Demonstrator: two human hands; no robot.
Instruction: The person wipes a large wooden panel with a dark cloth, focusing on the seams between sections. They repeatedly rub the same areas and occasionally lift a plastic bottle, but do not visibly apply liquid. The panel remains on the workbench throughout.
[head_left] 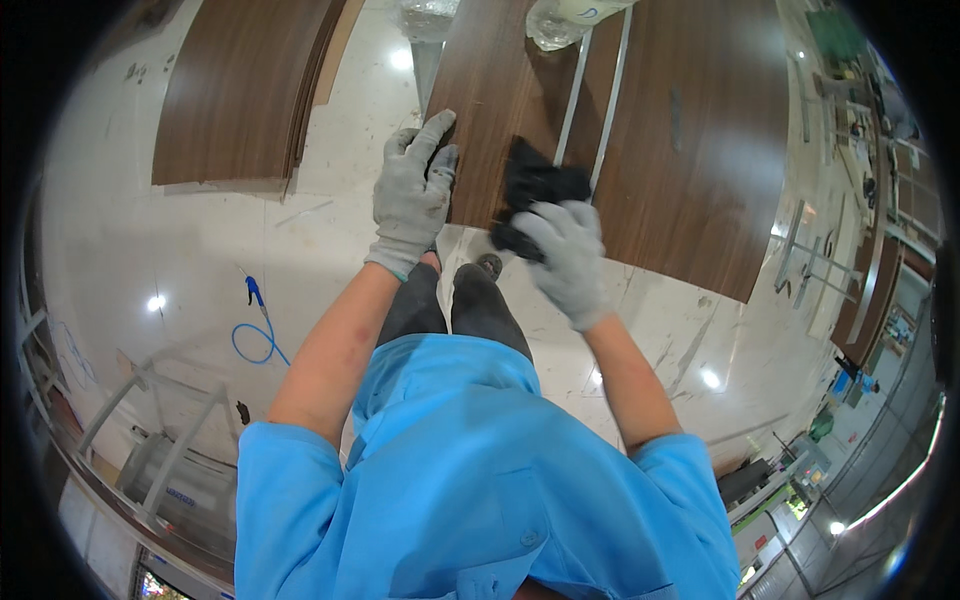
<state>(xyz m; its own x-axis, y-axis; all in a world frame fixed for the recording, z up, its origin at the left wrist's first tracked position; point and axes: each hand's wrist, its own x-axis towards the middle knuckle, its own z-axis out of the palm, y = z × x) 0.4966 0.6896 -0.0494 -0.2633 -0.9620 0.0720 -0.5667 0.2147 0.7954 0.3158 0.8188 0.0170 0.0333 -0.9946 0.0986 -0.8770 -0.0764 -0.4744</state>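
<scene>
My left hand (412,195), in a grey work glove, rests at the left edge of a brown wood-grain panel (485,120). Its fingers are apart, with the tips touching the panel's edge. A black cloth (545,180) is bunched in my right hand (568,255), also gloved and slightly blurred. The cloth lies over the panel's near part and hangs past its front edge. Two pale metal strips (608,110) run lengthwise along the panel, and the cloth covers the near end of one.
Stacked brown panels (235,100) stand at the left. Clear plastic wrapping (550,25) sits at the far end. A blue air gun (254,292) with a coiled hose lies on the pale floor (130,230). Metal frames (165,430) stand lower left; more frames (815,255) are at right.
</scene>
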